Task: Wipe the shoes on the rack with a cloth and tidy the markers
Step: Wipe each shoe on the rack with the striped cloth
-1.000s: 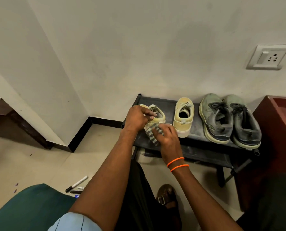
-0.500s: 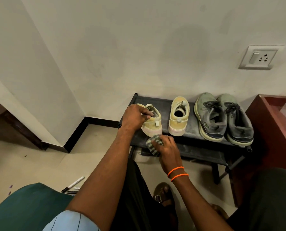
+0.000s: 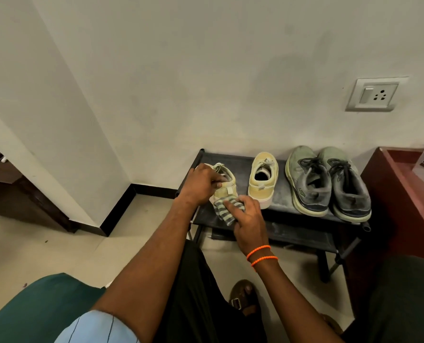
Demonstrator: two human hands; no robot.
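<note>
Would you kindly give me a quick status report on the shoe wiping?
Left hand grips left yellow shoe. Right hand presses cloth at its heel. Nothing in the way.

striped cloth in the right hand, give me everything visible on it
The cloth is a small soft rag with grey-green and pale stripes, bunched and creased. It lies against the heel of the left yellow shoe, at the front edge of the black rack, one end drooping toward that edge. The right hand holds it, fingers on top covering part of it. The left hand grips the shoe, not the cloth.
</note>
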